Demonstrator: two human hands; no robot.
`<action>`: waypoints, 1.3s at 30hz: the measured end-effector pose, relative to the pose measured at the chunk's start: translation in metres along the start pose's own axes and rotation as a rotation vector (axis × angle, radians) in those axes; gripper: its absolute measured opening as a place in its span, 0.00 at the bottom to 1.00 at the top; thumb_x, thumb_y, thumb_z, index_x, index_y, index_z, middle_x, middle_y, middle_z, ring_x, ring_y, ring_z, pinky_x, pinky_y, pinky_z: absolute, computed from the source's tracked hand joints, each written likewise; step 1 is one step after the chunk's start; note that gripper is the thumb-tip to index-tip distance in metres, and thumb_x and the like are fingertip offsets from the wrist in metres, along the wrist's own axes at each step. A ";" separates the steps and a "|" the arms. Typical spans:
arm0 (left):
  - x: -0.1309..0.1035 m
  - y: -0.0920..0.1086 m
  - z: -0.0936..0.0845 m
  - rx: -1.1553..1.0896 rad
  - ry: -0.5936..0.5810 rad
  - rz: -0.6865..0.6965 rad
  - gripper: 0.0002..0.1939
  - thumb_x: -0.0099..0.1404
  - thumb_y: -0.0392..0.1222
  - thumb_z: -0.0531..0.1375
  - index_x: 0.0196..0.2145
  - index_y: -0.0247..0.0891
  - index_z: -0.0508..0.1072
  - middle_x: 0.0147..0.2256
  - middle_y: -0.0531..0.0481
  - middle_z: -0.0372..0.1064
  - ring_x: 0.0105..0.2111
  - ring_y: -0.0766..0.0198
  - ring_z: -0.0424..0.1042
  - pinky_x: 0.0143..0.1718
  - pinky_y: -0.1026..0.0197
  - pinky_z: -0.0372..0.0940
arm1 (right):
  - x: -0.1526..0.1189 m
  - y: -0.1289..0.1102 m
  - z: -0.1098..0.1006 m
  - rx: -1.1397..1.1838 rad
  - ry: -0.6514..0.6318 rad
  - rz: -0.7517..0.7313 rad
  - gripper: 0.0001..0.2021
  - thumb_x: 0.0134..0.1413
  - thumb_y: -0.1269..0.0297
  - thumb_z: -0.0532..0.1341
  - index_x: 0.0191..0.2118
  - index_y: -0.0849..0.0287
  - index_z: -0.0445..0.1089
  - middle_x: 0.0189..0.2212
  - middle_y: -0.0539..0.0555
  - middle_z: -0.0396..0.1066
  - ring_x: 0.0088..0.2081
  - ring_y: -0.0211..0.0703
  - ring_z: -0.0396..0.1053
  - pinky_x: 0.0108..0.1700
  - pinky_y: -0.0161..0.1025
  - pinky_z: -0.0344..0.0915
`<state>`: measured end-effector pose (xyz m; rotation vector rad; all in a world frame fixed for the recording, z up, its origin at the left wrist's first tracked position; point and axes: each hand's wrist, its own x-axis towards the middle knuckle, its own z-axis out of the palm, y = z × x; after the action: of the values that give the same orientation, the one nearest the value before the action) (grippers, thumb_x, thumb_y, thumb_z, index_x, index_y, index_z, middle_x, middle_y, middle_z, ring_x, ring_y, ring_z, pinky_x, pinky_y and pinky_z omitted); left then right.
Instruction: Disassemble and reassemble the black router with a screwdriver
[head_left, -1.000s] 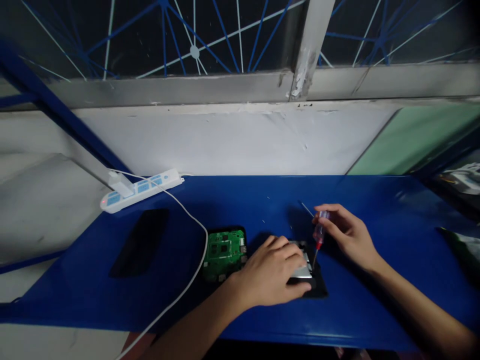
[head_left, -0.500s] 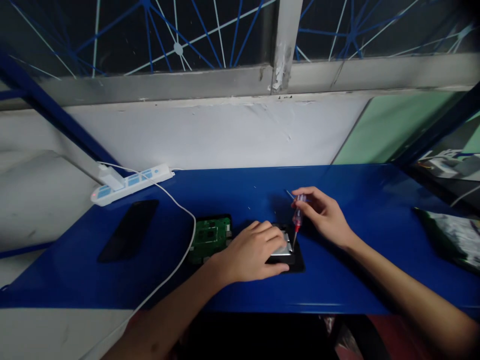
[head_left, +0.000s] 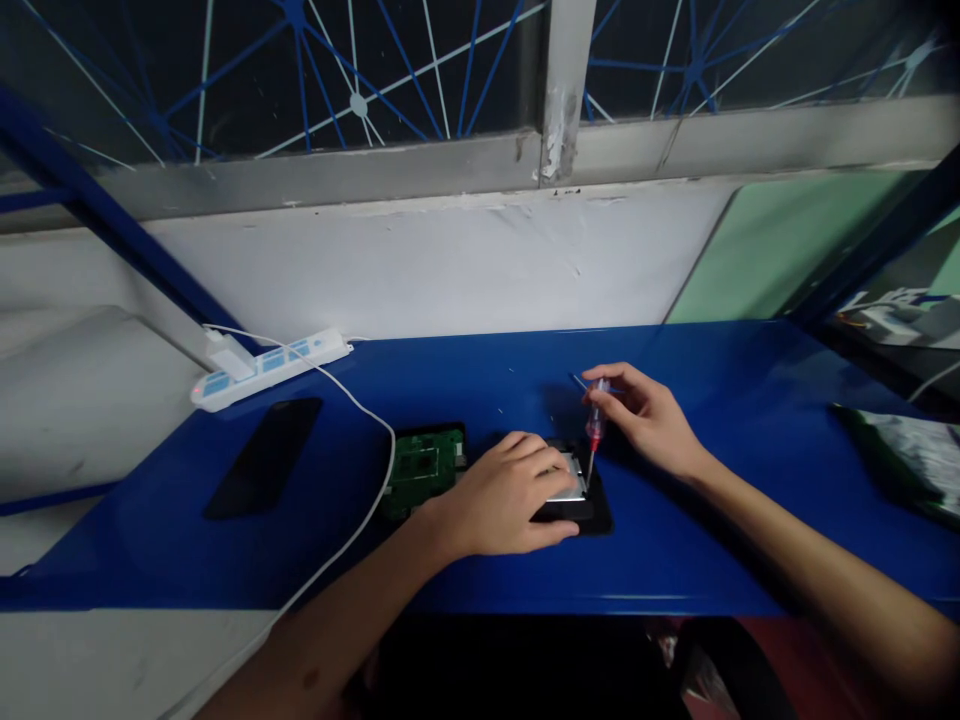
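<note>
My left hand (head_left: 511,495) lies over a black device (head_left: 598,508) with a silver metal plate (head_left: 576,478) on top. Its thumb is along the near side and its fingers bend over the plate, hiding much of it. In the fingers of my right hand (head_left: 643,418) is a screwdriver (head_left: 597,420) with a clear purplish handle, red near the shaft. It stands nearly upright, its tip at the plate's right edge. A thin rod (head_left: 579,382) sticks out by these fingers; I cannot tell what it is. Left of my left hand, a green circuit board (head_left: 417,465) sits in a black casing.
On the blue table (head_left: 480,375), a dark phone-like slab (head_left: 264,458) lies at left. Behind it is a white power strip (head_left: 279,366) with a plug. A white cable (head_left: 381,490) runs past the circuit board. A green and silver packet (head_left: 904,455) lies at right.
The view has shifted slightly. Both hands keep their places, with the screwdriver still at the plate's right edge.
</note>
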<state>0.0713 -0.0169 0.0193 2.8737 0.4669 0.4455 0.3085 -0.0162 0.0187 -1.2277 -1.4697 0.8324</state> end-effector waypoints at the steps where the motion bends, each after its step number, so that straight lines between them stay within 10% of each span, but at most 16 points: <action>1: 0.000 0.000 0.000 0.001 0.001 0.007 0.16 0.66 0.53 0.63 0.45 0.39 0.75 0.48 0.47 0.73 0.49 0.55 0.68 0.55 0.52 0.60 | 0.000 0.000 0.000 0.003 0.004 0.001 0.16 0.58 0.52 0.64 0.48 0.55 0.71 0.34 0.51 0.72 0.29 0.38 0.69 0.31 0.38 0.67; 39: 0.002 0.001 0.000 0.008 -0.012 0.049 0.16 0.68 0.52 0.61 0.47 0.39 0.75 0.48 0.46 0.72 0.49 0.54 0.69 0.54 0.52 0.60 | 0.002 0.000 -0.003 0.039 0.035 -0.029 0.15 0.59 0.53 0.64 0.48 0.55 0.71 0.33 0.51 0.72 0.28 0.37 0.71 0.31 0.38 0.69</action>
<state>0.0730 -0.0171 0.0201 2.8997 0.3984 0.4347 0.3119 -0.0140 0.0199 -1.1840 -1.4339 0.8132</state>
